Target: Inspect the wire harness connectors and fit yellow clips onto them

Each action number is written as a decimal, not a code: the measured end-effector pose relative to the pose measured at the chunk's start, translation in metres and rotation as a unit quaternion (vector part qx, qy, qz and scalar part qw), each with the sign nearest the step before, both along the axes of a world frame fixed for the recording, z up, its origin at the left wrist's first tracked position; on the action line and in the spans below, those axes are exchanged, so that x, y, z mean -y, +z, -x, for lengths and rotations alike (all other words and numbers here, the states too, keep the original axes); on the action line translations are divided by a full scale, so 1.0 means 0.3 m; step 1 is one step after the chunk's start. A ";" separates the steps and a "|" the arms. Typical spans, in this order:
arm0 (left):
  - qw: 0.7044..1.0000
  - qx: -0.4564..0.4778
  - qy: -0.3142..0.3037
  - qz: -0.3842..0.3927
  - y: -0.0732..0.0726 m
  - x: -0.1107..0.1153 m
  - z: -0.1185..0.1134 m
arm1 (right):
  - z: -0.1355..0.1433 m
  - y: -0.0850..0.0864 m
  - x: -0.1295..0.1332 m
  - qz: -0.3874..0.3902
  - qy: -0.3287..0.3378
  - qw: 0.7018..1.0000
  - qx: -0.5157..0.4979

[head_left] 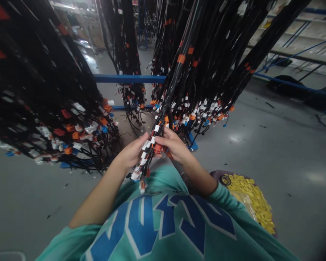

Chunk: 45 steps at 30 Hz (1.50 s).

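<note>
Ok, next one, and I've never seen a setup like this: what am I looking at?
No machine is doing the handling here; these are a person's bare hands. The one picture comes from a camera on their head, looking forward and down past a teal shirt. The right hand grips a cable bundle with white connectors; the left hand is close against its other side, its exact grip unclear. More dark cables hang around a blue bar. Small dark scraps lie on the grey floor, and yellow pieces are gathered at lower right.
</note>
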<state>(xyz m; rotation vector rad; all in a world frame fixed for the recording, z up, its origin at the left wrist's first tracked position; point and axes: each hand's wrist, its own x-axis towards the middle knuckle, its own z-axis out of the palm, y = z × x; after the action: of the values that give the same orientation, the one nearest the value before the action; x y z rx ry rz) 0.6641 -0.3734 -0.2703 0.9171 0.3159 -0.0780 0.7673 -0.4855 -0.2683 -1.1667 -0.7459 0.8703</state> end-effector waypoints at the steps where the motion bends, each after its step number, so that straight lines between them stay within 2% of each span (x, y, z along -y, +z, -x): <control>1: 1.000 0.004 0.006 -0.018 -0.012 -0.007 0.010 | 0.004 -0.001 -0.004 -0.003 -0.005 1.000 -0.008; 3: 0.999 0.016 -0.008 -0.036 -0.028 -0.022 0.029 | 0.008 -0.003 -0.009 -0.013 -0.016 0.999 -0.030; 6: 0.998 0.032 -0.046 -0.015 -0.038 -0.038 0.052 | 0.009 -0.010 -0.014 -0.023 -0.040 0.998 -0.053; 11: 0.999 0.048 -0.023 0.007 -0.045 -0.042 0.072 | 0.000 -0.018 -0.022 -0.019 -0.085 0.993 -0.081; 15: 0.999 0.051 0.006 -0.007 -0.047 -0.042 0.072 | -0.008 0.001 -0.018 0.007 -0.047 0.996 -0.081; 18: 0.999 0.034 0.015 0.012 -0.043 -0.039 0.067 | -0.013 0.010 -0.016 0.013 -0.041 0.996 -0.080; 23: 0.999 -0.005 0.029 0.035 -0.035 -0.028 0.067 | -0.013 -0.005 -0.016 0.024 -0.043 0.993 -0.110; 27: 0.999 -0.011 0.050 0.002 -0.041 -0.030 0.067 | 0.002 -0.011 -0.014 0.049 -0.009 0.989 -0.137; 30: 0.999 -0.013 0.042 0.000 -0.054 -0.039 0.070 | 0.010 -0.013 -0.013 0.068 0.027 0.988 -0.133; 33: 1.000 -0.010 0.010 -0.002 -0.060 -0.048 0.079 | 0.012 -0.015 -0.013 0.057 0.033 0.988 -0.138; 37: 0.994 0.041 -0.033 -0.097 -0.042 -0.051 0.088 | 0.011 -0.015 -0.015 0.048 0.032 0.987 -0.151; 40: 0.986 0.045 -0.042 -0.155 -0.027 -0.048 0.085 | 0.012 -0.018 -0.018 0.053 0.028 0.987 -0.151; 42: 0.988 0.026 -0.034 -0.149 -0.027 -0.045 0.080 | 0.012 -0.024 -0.018 0.061 0.019 0.988 -0.143; 45: 0.997 0.009 -0.026 -0.077 -0.039 -0.048 0.074 | 0.011 -0.038 -0.017 0.066 0.003 0.991 -0.116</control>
<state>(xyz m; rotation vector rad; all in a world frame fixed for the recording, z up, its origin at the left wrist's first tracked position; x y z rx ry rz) 0.6420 -0.3591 -0.2821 1.0781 0.2845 -0.0934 0.7639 -0.4804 -0.2797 -1.1553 -0.5087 1.0526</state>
